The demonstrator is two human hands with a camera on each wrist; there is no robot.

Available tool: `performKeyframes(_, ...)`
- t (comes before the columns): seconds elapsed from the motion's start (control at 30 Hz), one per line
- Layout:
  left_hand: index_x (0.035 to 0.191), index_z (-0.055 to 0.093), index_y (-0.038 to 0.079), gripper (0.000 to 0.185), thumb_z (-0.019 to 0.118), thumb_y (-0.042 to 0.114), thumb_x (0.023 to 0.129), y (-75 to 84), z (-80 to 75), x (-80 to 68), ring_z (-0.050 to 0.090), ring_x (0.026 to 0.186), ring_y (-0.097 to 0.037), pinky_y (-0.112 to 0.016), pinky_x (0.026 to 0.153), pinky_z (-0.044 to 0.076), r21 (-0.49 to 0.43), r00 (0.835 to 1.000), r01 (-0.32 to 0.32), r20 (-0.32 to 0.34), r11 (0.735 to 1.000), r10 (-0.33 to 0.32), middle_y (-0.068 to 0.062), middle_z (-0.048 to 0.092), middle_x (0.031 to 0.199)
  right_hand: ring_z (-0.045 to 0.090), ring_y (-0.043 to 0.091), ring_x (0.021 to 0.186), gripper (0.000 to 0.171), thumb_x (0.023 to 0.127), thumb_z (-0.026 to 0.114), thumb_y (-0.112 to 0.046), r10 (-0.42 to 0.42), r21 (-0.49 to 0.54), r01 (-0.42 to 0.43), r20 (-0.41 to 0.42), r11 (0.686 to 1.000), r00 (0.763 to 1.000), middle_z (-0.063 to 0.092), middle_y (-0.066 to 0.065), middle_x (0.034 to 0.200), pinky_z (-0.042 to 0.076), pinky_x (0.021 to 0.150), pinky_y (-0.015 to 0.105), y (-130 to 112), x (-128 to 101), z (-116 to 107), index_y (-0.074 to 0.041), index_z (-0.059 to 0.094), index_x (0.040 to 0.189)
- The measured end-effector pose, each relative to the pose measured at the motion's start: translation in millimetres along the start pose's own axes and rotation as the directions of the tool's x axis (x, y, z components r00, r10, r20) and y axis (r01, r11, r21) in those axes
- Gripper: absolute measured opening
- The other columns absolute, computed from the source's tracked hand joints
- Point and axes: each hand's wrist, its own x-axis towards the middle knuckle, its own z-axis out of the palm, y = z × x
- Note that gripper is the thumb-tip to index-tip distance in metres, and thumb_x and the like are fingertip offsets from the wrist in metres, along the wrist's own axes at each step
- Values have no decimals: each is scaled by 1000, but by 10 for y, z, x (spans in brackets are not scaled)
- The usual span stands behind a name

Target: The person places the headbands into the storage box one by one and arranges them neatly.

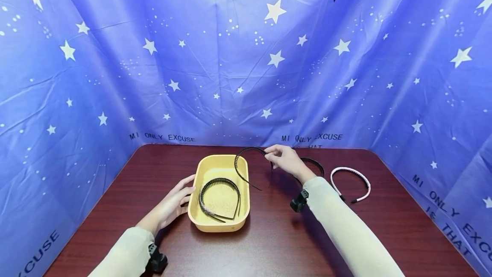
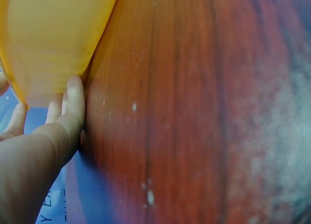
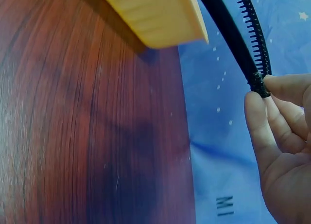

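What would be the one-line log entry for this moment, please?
left hand: rests on tray | right hand: pinches black headband above tray | in tray: one headband | table: pink headband

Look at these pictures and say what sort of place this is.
Probably a staged recording corner rather than a home: a starry blue backdrop cloth hangs round a dark wooden table bearing only a yellow tray and some headbands.
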Motion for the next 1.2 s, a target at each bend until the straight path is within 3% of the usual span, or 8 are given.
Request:
performKeyframes(0.4, 157, 27, 22, 58, 52, 24, 104, 12, 4, -8, 57, 113, -26, -43, 90, 49, -11, 999, 14, -35, 1000, -15, -18, 50, 136, 70, 26, 74, 31, 95, 69, -17, -34, 48, 30, 76, 998, 997, 69, 20, 111, 55, 80, 53, -195, -5, 249, -5, 68, 123)
performKeyframes(0.63, 157, 26, 22, 60, 53, 25, 104, 23, 9, -10, 57, 114, -26, -43, 91, 49, -12, 1000, 13, -26, 1000, -13, -19, 50, 138, 70, 38, 81, 30, 95, 68, -14, -61, 88, 52, 101, 995, 993, 69, 19, 105, 58, 74, 47, -238, -49, 375, -1, 67, 122)
performKeyframes(0.97, 158, 24, 21, 61, 52, 26, 104, 24, 9, -17, 57, 115, -26, -43, 91, 50, -8, 1000, 10, -12, 1000, -10, -20, 49, 138, 67, 22, 80, 24, 95, 67, -11, -57, 166, 31, 153, 986, 987, 67, 10, 97, 58, 73, 48, -244, -22, 573, -3, 68, 117)
performKeyframes(1.2, 158, 24, 22, 60, 52, 25, 104, 18, 20, -4, 58, 114, -26, -44, 91, 50, -13, 1000, 16, -9, 1000, -17, -20, 50, 137, 67, 39, 88, 24, 95, 63, -8, -71, 192, 35, 184, 981, 980, 66, 15, 100, 58, 72, 49, -307, -25, 653, 1, 68, 117)
